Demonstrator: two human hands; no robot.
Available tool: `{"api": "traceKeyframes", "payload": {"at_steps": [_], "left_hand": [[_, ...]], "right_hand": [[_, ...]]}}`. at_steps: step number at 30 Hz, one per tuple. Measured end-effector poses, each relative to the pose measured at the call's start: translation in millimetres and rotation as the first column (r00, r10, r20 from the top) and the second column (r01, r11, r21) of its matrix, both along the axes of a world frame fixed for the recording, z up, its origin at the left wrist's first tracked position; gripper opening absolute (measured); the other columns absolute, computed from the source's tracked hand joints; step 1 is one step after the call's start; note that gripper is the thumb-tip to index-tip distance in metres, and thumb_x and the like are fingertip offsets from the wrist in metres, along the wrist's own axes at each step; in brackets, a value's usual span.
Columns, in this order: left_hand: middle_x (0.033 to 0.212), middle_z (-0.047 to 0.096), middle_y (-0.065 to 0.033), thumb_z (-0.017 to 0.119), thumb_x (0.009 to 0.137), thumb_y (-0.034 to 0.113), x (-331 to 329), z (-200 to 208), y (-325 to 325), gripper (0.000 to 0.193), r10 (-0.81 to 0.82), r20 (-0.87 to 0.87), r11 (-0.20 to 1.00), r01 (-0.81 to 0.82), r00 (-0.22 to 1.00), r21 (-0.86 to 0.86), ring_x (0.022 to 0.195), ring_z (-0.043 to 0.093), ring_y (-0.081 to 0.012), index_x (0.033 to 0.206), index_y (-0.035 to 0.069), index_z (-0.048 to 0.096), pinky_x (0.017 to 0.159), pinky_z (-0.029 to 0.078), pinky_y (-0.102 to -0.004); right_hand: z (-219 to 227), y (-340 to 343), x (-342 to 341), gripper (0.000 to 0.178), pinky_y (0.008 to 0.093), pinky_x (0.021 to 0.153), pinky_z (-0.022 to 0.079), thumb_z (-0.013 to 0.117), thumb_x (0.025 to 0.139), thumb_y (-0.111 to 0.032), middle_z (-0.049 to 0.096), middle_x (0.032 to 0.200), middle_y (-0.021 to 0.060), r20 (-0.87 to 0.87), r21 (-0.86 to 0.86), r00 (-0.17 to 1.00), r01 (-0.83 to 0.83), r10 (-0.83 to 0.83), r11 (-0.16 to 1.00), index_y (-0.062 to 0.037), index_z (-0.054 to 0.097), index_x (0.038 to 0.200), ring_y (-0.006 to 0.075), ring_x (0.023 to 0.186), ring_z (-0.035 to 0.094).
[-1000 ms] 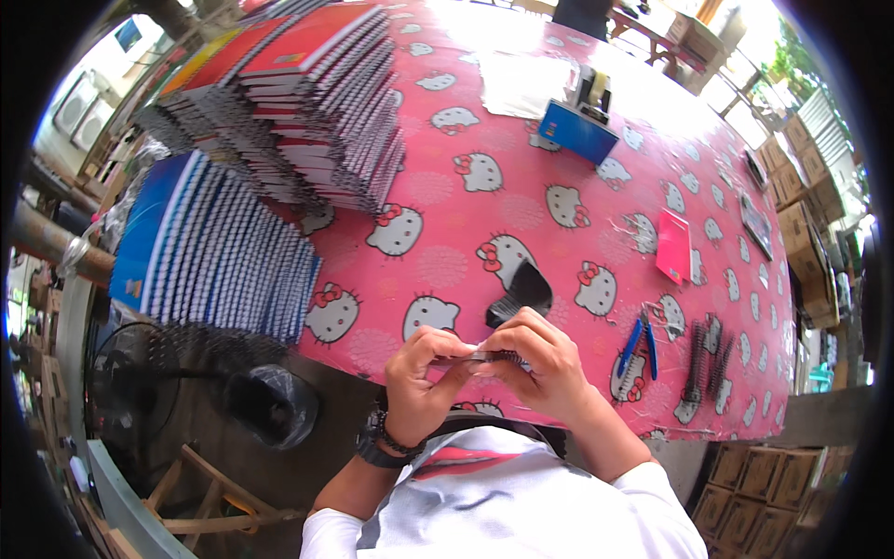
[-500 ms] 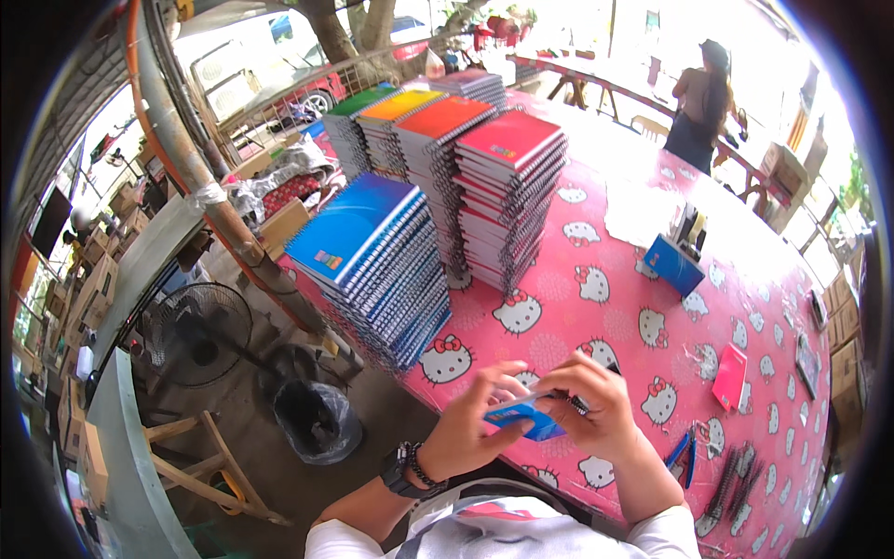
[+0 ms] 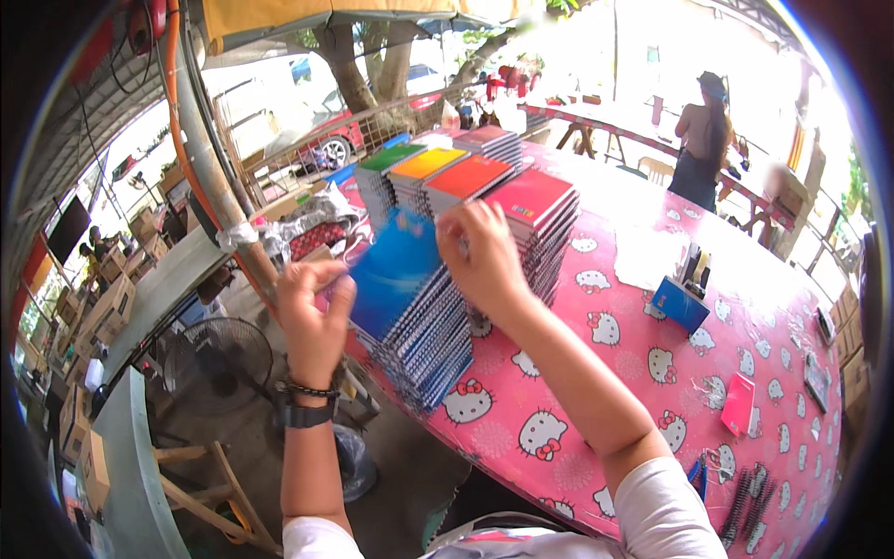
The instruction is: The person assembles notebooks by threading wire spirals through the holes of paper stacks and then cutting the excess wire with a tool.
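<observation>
A tall stack of blue spiral notebooks (image 3: 424, 340) stands at the table's left edge, and a slightly blurred blue notebook (image 3: 396, 270) lies on its top. Left of that notebook is my left hand (image 3: 317, 312), thumb and fingers apart, with nothing in it. My right hand (image 3: 484, 256) is at the notebook's right side, fingers bent with a gap between them and the thumb. Whether its fingertips touch the cover I cannot tell. Behind stand stacks of red notebooks (image 3: 533, 197), orange-red notebooks (image 3: 468, 175), yellow notebooks (image 3: 428, 168) and green notebooks (image 3: 391, 158).
The pink patterned table cover (image 3: 577, 410) holds a blue desk holder (image 3: 681, 304), a pink card (image 3: 738, 404), blue-handled pliers (image 3: 698, 475) and black binding coils (image 3: 745, 503). A post (image 3: 219, 158) and a fan (image 3: 219, 363) stand left. A person (image 3: 700, 140) stands at a far table.
My hands have moved up and left from the table's near edge to the blue stack. The small blue notebook they held is now on the stack's top, and both hands have opened.
</observation>
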State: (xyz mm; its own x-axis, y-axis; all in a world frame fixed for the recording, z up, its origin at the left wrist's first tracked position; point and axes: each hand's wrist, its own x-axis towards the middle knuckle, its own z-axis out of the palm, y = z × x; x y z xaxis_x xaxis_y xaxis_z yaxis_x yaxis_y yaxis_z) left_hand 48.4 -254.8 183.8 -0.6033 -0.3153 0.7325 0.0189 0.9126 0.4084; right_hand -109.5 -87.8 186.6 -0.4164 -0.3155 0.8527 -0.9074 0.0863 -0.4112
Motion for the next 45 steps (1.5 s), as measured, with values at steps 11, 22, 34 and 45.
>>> {"api": "traceKeyframes", "payload": {"at_steps": [11,22,34,45], "left_hand": [[0.114,0.062,-0.0176,0.028,0.101,0.043,-63,-42,2,0.060,-0.176,-0.332,0.850,0.314,0.927,0.423,0.105,0.058,-0.0243,0.122,-0.008,0.053,0.097,0.041,-0.0348],[0.097,0.058,-0.0129,0.054,0.091,0.039,64,-63,30,0.043,-0.477,-0.845,0.258,0.957,0.242,0.128,0.085,0.056,-0.0262,0.114,0.002,0.052,0.082,0.041,-0.0426],[0.107,0.059,-0.0247,0.070,0.080,0.038,7,-77,130,0.058,-0.887,-0.387,-0.426,0.771,-0.252,0.473,0.093,0.060,-0.0322,0.118,-0.003,0.052,0.090,0.041,-0.0465],[0.117,0.058,-0.0142,0.068,0.082,0.016,-37,-89,244,0.046,-0.723,0.001,0.691,0.723,0.691,-0.020,0.115,0.052,-0.0342,0.124,0.004,0.053,0.099,0.037,-0.0434]], "right_hand": [[-44,-30,-19,0.025,0.0372,0.082,0.046,0.055,0.092,-0.019,0.056,0.097,0.0193,0.191,-0.243,0.979,-0.017,0.064,0.970,0.0016,0.054,0.106,0.0328,0.094,0.057],[-154,315,-125,0.042,0.0342,0.078,0.050,0.071,0.076,-0.005,0.054,0.116,0.0145,0.208,-0.148,0.494,0.869,-0.844,0.472,-0.0042,0.054,0.115,0.0244,0.097,0.057],[-216,402,-153,0.020,0.0380,0.062,0.047,0.077,0.072,-0.018,0.066,0.072,0.0130,0.505,0.163,0.229,0.922,-0.832,0.352,-0.0039,0.066,0.082,0.0267,0.066,0.064],[-139,327,33,0.014,0.0275,0.057,0.044,0.073,0.074,-0.001,0.062,0.074,0.0048,0.461,0.034,0.757,0.507,-0.463,0.861,-0.0005,0.062,0.084,0.0121,0.064,0.054]]}}
